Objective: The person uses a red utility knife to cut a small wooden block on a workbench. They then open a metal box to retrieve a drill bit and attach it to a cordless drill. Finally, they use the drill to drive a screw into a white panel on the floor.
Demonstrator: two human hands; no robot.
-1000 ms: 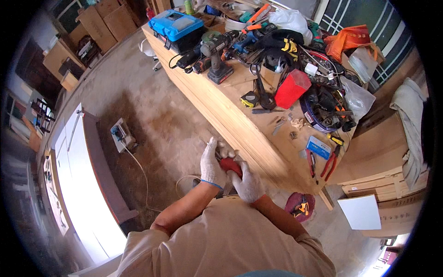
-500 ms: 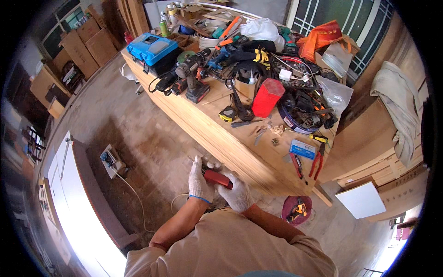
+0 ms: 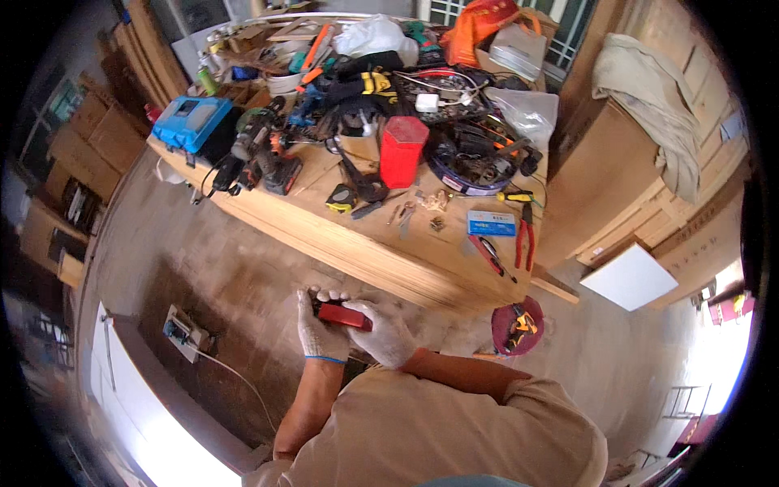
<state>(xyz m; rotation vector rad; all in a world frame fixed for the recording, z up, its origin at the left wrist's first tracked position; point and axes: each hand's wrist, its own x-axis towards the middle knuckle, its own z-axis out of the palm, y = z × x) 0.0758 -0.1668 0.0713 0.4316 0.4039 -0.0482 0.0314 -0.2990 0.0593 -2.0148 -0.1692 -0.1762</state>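
The left hand (image 3: 321,334) curls around the dark left end of the red thing (image 3: 345,316), and the right hand (image 3: 385,334) grips its right end. The red thing sits between the fingers of both, maybe because 2 hands hold it steadier. Past the fingertips, the wooden bench (image 3: 324,247) keeps tools close.

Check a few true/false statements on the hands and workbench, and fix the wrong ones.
1. The left hand and right hand wear whitish gloves. True.
2. The red object lies on the workbench. False: it is held in the hands.
3. The blue-lidded toolbox sits toward the workbench's left end. True.
4. The tape measure is inside the red container. False: it lies on the workbench, left of the container.
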